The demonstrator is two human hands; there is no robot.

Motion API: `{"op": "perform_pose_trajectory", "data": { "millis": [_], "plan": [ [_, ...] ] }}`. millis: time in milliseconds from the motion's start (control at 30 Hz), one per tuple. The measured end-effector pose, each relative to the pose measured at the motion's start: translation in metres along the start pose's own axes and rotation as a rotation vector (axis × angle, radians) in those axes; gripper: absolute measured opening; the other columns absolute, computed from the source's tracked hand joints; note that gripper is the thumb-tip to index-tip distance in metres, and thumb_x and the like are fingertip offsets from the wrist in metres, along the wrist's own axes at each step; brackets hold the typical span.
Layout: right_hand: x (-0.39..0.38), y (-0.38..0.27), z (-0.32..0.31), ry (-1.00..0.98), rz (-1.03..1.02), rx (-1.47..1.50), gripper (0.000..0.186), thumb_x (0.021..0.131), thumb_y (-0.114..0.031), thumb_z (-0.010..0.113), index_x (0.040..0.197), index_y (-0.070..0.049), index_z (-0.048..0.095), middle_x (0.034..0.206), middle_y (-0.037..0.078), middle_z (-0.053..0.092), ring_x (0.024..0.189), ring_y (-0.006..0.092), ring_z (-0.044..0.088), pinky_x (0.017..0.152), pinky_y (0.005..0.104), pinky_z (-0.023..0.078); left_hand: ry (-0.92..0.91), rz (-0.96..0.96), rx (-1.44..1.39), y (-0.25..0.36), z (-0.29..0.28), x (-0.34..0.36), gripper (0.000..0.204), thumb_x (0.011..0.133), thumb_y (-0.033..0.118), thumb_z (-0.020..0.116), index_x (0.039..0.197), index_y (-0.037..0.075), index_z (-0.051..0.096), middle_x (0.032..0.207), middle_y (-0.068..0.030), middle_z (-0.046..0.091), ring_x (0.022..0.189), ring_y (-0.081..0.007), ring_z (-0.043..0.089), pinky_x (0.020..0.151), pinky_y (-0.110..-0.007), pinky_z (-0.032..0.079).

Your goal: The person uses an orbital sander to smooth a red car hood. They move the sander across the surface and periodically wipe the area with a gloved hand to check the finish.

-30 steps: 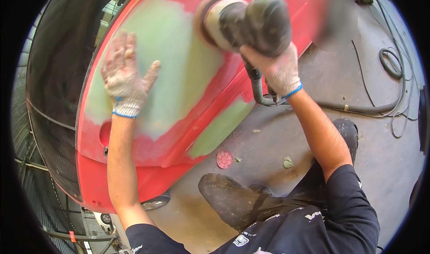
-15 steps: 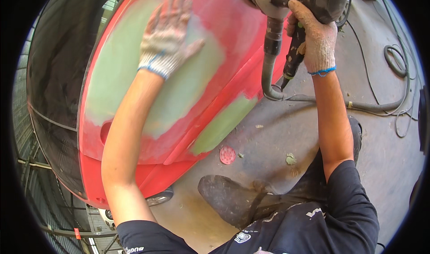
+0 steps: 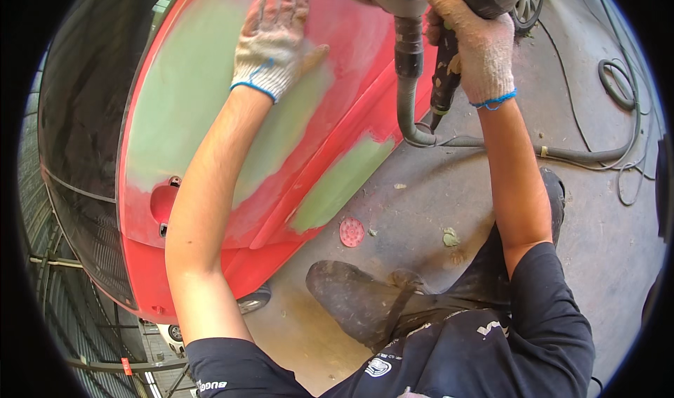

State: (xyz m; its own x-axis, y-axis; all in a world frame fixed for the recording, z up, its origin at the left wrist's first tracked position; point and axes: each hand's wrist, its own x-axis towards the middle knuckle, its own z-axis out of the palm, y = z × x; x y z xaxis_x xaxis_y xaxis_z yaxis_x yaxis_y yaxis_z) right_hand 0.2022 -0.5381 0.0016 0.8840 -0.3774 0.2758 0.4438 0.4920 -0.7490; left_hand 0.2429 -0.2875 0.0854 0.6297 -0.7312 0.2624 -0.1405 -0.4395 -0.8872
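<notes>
My left hand, in a white knit glove with a blue cuff, lies flat with fingers stretched on a red car door. Beneath and around it spreads a large pale green filler patch; a smaller green patch sits lower on the door. At the upper right my right hand, gloved too, grips a power sander by its dark handle. The sander's head is partly cut off by the frame's top. A grey hose hangs from the tool.
On the grey floor lie a round red sanding disc and a crumpled green scrap. Hose and cable loops run along the right. A bare door handle recess is beside my left forearm. My bent knee is below the door.
My left hand has slid slightly up and right over the door. The sander and my right hand have shifted left and a little up in view.
</notes>
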Motion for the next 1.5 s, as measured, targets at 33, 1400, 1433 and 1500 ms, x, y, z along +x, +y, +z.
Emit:
{"op": "perform_pose_trajectory", "data": {
  "millis": [33,1400,1433,1500],
  "plan": [
    [-0.002,0.001,0.002,-0.015,-0.011,0.029,0.020,0.086,-0.019,0.076,0.086,-0.001,0.068,0.061,0.002,0.060,0.046,0.0092,0.053,0.040,0.0254,0.038,0.007,0.007,-0.010,0.002,0.002,0.005,0.096,0.083,0.066,0.063,0.156,0.010,0.036,0.165,-0.0059,0.028,0.152,-0.0250,0.026,0.124,-0.040,0.018],
    [-0.040,0.056,0.035,-0.243,-0.259,-0.167,0.064,0.072,-0.023,0.088,0.123,-0.002,0.058,0.108,0.017,0.073,0.101,0.0267,0.073,0.088,0.0377,0.058,0.146,-0.269,0.023,-0.051,-0.012,-0.192,0.062,0.097,0.050,0.055,0.147,0.015,0.052,0.154,-0.0109,0.046,0.144,-0.0332,0.039,0.118,-0.049,0.028],
    [-0.047,0.059,0.041,-0.249,-0.294,-0.156,0.065,0.071,-0.024,0.088,0.124,-0.002,0.057,0.107,0.018,0.073,0.100,0.0280,0.073,0.088,0.0382,0.058,0.155,-0.268,0.012,-0.052,-0.013,-0.191,0.058,0.097,0.046,0.054,0.146,0.014,0.054,0.153,-0.0111,0.048,0.142,-0.0332,0.040,0.118,-0.048,0.029],
    [-0.067,0.056,0.048,-0.328,-0.315,-0.297,0.074,0.070,-0.026,0.086,0.130,-0.005,0.050,0.102,0.023,0.071,0.094,0.0379,0.072,0.084,0.0438,0.058,0.176,-0.267,-0.016,-0.054,-0.014,-0.191,0.050,0.099,0.037,0.052,0.142,0.012,0.057,0.148,-0.0117,0.052,0.139,-0.0330,0.044,0.117,-0.047,0.031]
  ]
}}
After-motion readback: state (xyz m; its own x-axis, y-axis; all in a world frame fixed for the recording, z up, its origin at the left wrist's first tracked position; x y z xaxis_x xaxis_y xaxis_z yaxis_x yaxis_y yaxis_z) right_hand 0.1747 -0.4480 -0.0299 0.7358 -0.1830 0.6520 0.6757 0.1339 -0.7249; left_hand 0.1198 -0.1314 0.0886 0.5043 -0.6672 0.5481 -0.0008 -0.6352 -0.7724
